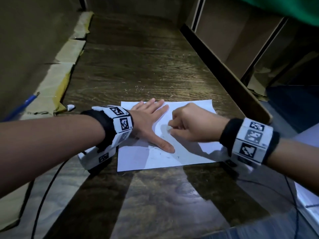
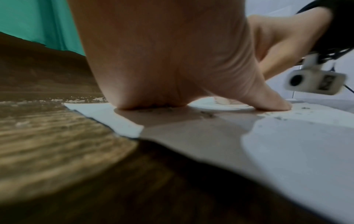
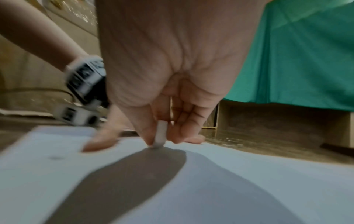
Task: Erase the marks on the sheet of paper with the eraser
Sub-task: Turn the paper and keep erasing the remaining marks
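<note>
A white sheet of paper [image 1: 193, 152] lies on the dark wooden table [image 1: 138, 69]. My left hand [image 1: 150, 121] lies flat on its left half, fingers straight and thumb spread, pressing it down. My right hand [image 1: 189, 125] is curled and pinches a small white eraser [image 3: 160, 134] between thumb and fingers, its tip touching the paper [image 3: 249, 189]. Faint pencil marks and eraser crumbs [image 1: 155, 149] show near my left thumb. In the left wrist view my palm [image 2: 162, 60] rests on the sheet [image 2: 296, 144].
Cardboard panels [image 1: 57, 66] line the table's left edge, with a blue pen [image 1: 22, 107] on them. A wooden shelf unit [image 1: 233, 49] stands along the right. Green cloth [image 1: 284, 7] hangs at the top right. Black cables [image 1: 44, 195] trail from both wrist bands.
</note>
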